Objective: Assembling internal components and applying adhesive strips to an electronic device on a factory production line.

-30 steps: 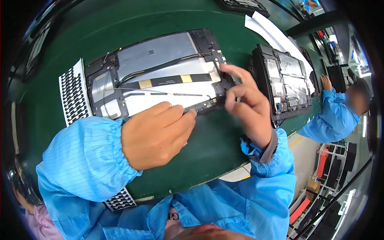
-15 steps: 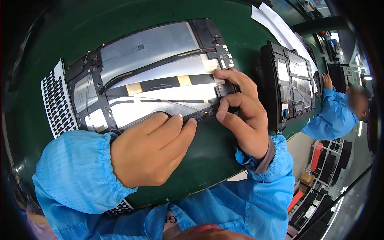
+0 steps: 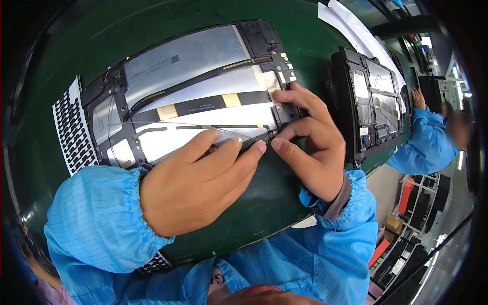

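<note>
An opened tablet-like device (image 3: 195,105) lies on the green table, with silver panels, black strips and two tan patches inside a black frame. A thin cable (image 3: 175,122) crosses it toward its lower right corner. My left hand (image 3: 201,178) rests over the near edge, fingers stretched out and slightly apart, with the tips by the cable's right part. At that corner my right hand (image 3: 315,147) is closed in a pinch of thumb and index finger; what lies between them is hidden. Its other fingers bend over the device's right edge.
To the left lies a white sheet with rows of black pieces (image 3: 74,129). A stack of similar devices (image 3: 373,104) stands at the right, beside white paper (image 3: 351,25). Beyond, a person in a blue sleeve (image 3: 424,145) sits near shelving (image 3: 419,206).
My left hand has moved slightly right along the near edge, its fingers straightening. The right thumb and index finger have closed together at the corner. The device has shifted slightly.
</note>
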